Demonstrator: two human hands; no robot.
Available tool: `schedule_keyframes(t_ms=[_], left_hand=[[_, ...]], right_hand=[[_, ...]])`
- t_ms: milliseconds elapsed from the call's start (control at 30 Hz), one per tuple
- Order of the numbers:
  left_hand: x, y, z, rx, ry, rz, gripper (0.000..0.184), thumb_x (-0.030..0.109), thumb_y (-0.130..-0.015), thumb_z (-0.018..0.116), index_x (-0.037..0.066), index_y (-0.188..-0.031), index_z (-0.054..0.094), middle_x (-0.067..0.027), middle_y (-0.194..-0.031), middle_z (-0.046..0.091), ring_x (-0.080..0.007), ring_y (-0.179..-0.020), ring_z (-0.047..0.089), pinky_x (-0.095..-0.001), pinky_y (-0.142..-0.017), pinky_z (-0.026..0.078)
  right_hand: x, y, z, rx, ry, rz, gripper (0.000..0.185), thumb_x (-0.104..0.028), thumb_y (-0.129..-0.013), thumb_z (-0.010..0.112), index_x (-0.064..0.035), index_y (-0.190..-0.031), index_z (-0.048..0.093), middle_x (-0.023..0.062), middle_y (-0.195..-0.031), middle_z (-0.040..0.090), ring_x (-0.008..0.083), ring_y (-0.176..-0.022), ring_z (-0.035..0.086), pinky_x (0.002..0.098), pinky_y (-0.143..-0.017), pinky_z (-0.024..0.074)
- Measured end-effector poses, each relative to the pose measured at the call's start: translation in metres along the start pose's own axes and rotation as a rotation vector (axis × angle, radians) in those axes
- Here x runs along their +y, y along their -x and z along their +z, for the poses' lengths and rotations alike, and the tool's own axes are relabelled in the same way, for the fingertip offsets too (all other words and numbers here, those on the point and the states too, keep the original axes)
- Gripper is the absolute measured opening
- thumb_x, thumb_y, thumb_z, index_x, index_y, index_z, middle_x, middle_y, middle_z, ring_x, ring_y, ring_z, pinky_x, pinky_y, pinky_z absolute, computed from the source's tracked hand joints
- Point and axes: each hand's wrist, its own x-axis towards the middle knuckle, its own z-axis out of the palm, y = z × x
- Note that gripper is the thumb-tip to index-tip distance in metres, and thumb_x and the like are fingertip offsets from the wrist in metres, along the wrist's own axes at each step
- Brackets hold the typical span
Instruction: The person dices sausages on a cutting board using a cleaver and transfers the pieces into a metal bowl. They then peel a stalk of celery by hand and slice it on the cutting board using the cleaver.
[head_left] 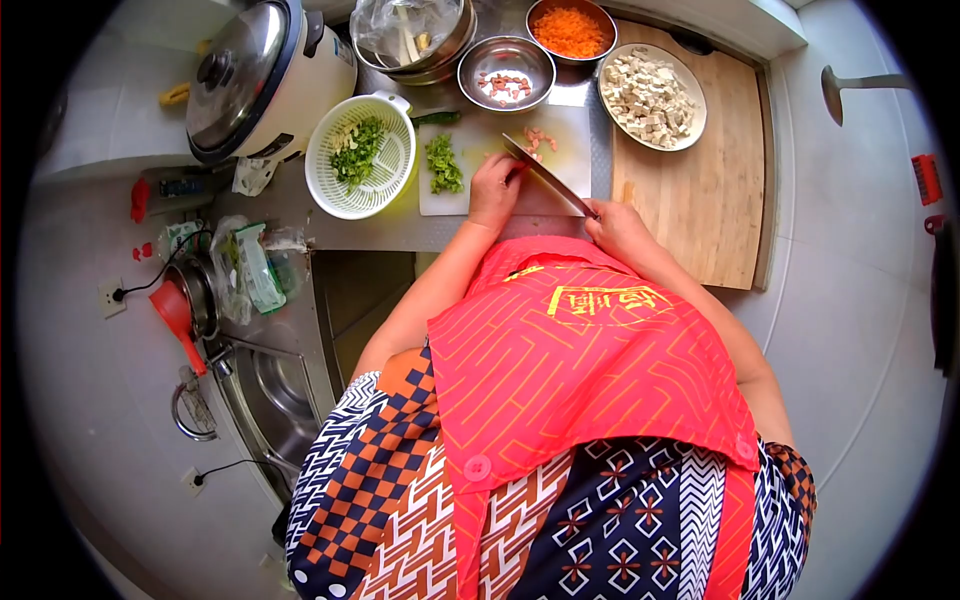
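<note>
My right hand (617, 228) is wrapped round the handle of a kitchen knife (550, 176), whose blade slants up and left over a white cutting board (478, 132). My left hand (493, 190) has its fingers curled in on the board, close beside the blade. What lies under those fingertips is hidden. Small pink diced pieces (541, 141) lie just beyond the knife tip. Left of my left hand sits a small pile of chopped greens (443, 166). A steel bowl (468, 88) behind the board holds more pink pieces.
A white colander (318, 165) with chopped greens stands left of the board, near a rice cooker (310, 100). At the back right are a bowl of shredded carrot (570, 33) and a plate of white cubes (652, 98) on a wooden board (715, 210). A sink (285, 390) lies lower left.
</note>
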Motion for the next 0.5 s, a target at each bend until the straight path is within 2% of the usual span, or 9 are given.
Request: schedule_keyframes(t_ms=[133, 367, 433, 500], left_hand=[[-0.002, 0.004, 0.001, 0.008, -0.028, 0.013, 0.013, 0.003, -0.075, 0.066, 0.007, -0.087, 0.068, -0.0098, -0.090, 0.066, -0.0293, -0.085, 0.062, -0.0355, -0.075, 0.051], [-0.005, 0.003, 0.005, -0.013, -0.031, -0.004, 0.008, 0.004, -0.075, 0.064, 0.007, -0.082, 0.067, -0.0109, -0.088, 0.063, -0.0316, -0.086, 0.059, -0.0384, -0.079, 0.048], [-0.006, 0.003, 0.005, -0.003, -0.041, 0.020, 0.007, 0.004, -0.077, 0.065, 0.006, -0.083, 0.067, -0.0103, -0.088, 0.064, -0.0298, -0.082, 0.061, -0.0365, -0.073, 0.050], [-0.007, 0.003, 0.005, 0.011, -0.058, 0.044, 0.006, 0.005, -0.077, 0.066, 0.006, -0.083, 0.067, -0.0100, -0.088, 0.065, -0.0288, -0.080, 0.062, -0.0355, -0.070, 0.051]], right_hand=[[-0.001, 0.001, 0.001, 0.019, 0.006, -0.006, 0.030, -0.015, -0.083, 0.050, -0.0110, -0.108, 0.067, 0.0238, -0.088, 0.065, 0.0404, -0.084, 0.064, 0.0456, -0.077, 0.0506], [-0.013, 0.009, -0.013, -0.016, -0.048, 0.023, 0.031, -0.015, -0.083, 0.051, -0.0062, -0.109, 0.065, 0.0265, -0.091, 0.064, 0.0411, -0.087, 0.064, 0.0447, -0.081, 0.0504], [-0.013, 0.013, -0.015, -0.011, -0.056, 0.005, 0.031, -0.015, -0.082, 0.052, -0.0048, -0.109, 0.065, 0.0271, -0.090, 0.064, 0.0410, -0.087, 0.064, 0.0446, -0.081, 0.0505], [-0.012, 0.016, -0.016, 0.002, -0.058, -0.013, 0.028, -0.011, -0.083, 0.051, -0.0031, -0.107, 0.065, 0.0207, -0.073, 0.059, 0.0260, -0.069, 0.058, 0.0384, -0.067, 0.0481]])
